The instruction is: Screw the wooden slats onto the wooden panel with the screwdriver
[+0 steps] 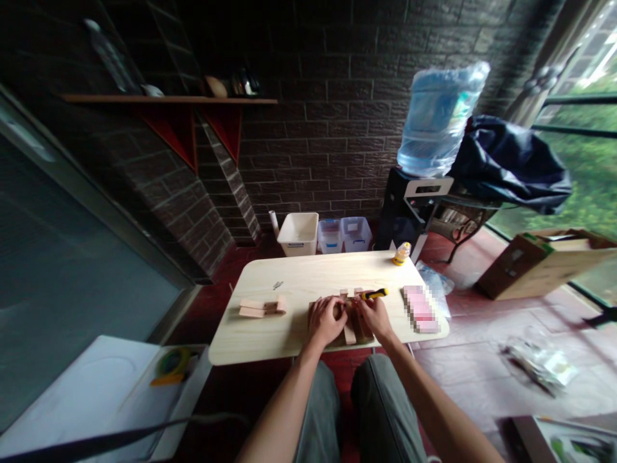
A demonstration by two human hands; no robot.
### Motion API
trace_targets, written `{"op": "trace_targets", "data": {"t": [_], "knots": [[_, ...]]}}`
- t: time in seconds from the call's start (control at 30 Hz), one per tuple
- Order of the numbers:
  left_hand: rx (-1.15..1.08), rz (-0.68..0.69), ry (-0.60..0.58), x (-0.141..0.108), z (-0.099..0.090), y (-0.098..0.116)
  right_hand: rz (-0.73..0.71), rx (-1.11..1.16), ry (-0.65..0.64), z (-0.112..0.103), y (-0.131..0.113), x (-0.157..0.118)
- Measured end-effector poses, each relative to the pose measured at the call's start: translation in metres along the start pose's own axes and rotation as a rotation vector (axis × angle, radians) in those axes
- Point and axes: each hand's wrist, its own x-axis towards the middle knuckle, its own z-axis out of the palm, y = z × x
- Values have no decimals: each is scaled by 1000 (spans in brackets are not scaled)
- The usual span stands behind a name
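Observation:
My left hand [328, 319] is closed at the near side of the table, its thumb and fingertips against a pale wooden piece [349, 331]. That piece lies over a brown block [365, 329]. My right hand [376, 315] is closed just to the right, fingertips near the upper part of the same piece. A yellow and black screwdriver [375, 294] lies crosswise at its fingers, handle pointing right; they seem to grip it, and its tip is hidden. Any small part between the two hands is too small to make out.
On the table [308, 273] are a jointed wooden piece [263, 307] and small dark pieces [278, 285] at left. A yellow-based bottle [402, 253] and a blurred pink item [421, 310] are at right. Bins [299, 235] and a water dispenser [409, 206] stand behind.

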Motion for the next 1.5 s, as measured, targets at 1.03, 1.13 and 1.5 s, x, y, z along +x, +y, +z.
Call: {"op": "trace_targets", "data": {"t": [1.03,1.13,1.5], "knots": [[65,20,69,-6,3,-3,-156,-163,-69,-20,-2,-24],[76,13,78,-8,5,-5,-151,-131,-68,-19,-1,-31],[107,43,76,-9,5,-7,-139,-174,-53,-14,4,-40]]}}
